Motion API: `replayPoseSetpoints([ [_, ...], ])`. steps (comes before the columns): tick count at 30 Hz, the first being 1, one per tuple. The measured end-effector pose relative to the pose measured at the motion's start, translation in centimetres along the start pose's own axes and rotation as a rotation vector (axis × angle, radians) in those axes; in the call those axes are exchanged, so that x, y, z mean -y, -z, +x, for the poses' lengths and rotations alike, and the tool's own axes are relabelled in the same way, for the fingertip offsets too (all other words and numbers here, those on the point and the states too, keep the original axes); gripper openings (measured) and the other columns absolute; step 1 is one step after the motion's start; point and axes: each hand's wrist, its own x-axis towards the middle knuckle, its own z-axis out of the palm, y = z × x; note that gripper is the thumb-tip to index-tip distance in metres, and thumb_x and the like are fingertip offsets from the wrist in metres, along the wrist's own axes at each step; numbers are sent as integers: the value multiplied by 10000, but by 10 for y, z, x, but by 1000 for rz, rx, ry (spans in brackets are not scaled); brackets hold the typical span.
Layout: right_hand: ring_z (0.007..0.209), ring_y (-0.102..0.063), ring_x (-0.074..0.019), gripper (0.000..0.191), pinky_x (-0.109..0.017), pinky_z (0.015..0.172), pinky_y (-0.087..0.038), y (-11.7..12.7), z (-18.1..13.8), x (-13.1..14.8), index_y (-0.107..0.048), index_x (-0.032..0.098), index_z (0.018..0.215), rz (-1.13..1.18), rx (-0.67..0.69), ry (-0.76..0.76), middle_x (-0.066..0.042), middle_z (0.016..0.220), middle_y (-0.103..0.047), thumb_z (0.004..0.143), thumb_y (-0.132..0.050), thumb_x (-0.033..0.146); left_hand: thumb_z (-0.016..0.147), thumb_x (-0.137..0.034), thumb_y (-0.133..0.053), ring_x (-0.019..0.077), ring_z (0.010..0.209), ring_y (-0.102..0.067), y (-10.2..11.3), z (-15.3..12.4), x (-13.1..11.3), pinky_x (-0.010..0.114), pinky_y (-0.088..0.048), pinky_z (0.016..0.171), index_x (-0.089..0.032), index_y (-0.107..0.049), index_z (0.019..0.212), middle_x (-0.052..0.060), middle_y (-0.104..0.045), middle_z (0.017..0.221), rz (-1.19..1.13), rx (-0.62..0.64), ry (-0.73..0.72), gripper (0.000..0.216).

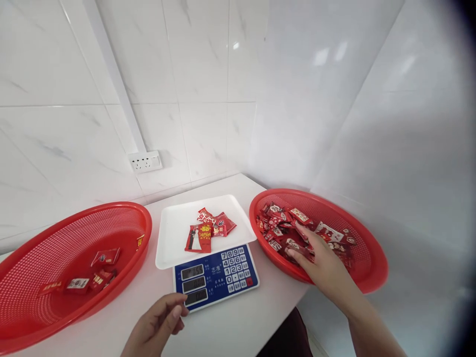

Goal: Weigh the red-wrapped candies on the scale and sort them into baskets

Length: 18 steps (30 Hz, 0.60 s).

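Note:
My right hand (320, 260) reaches into the red basket (372, 277) on the right, fingers stretched over a heap of red wrapped candies (288, 225). My left hand (159, 322) hovers loosely curled near the front left corner of a blue electronic scale (215, 277), holding nothing visible. The scale's white tray (174, 233) carries a few red candy packets (208, 229). At the left, a second red basket (74, 223) holds several red packets (92, 272).
Everything stands on a white counter (230, 327) in a corner of white tiled walls. A white socket strip (145, 161) is fixed to the back wall. The counter's front edge runs close to my arms, with a dark object (286, 337) below it.

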Motion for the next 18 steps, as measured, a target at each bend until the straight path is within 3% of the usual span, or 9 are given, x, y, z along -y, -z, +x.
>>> replayPoseSetpoints([
  [7,1208,-449,-278,546,-419,945,-401,0,-12,6,-394,262,1334,-115,380,86,-45,1336,-484,843,-397,501,768,-536,-493,179,767,-607,11,3,0,285,-504,714,-220,-617,985,34,-668,861,259,43,-45,402],
  [10,1172,-485,-296,543,-432,908,-418,1,-11,7,-420,279,1324,-189,462,96,-40,1310,-512,836,-392,516,798,-492,-470,239,974,-586,20,8,3,357,-491,815,-236,-587,1061,70,-629,1073,544,-211,-239,385],
  [13,1152,-507,-297,533,-421,874,-445,-1,-9,7,-415,284,1330,-241,482,93,-37,1296,-525,850,-357,508,840,-445,-414,289,1222,-409,36,19,3,447,-385,963,-204,-530,1170,113,-505,1277,867,-463,-484,425],
  [15,1129,-528,-305,531,-413,843,-467,-2,-9,7,-422,283,1327,-278,476,93,-36,1279,-540,850,-352,506,856,-446,-386,311,1296,-299,49,28,2,491,-334,995,-182,-452,1261,130,-401,1376,1026,-507,-465,488],
  [18,1103,-549,-308,527,-402,823,-484,-5,-9,4,-438,283,1318,-310,464,105,-31,1262,-555,849,-355,509,864,-480,-353,329,1248,-381,69,35,1,486,-408,920,-172,-339,1345,149,-409,1375,1138,-424,-282,571],
])
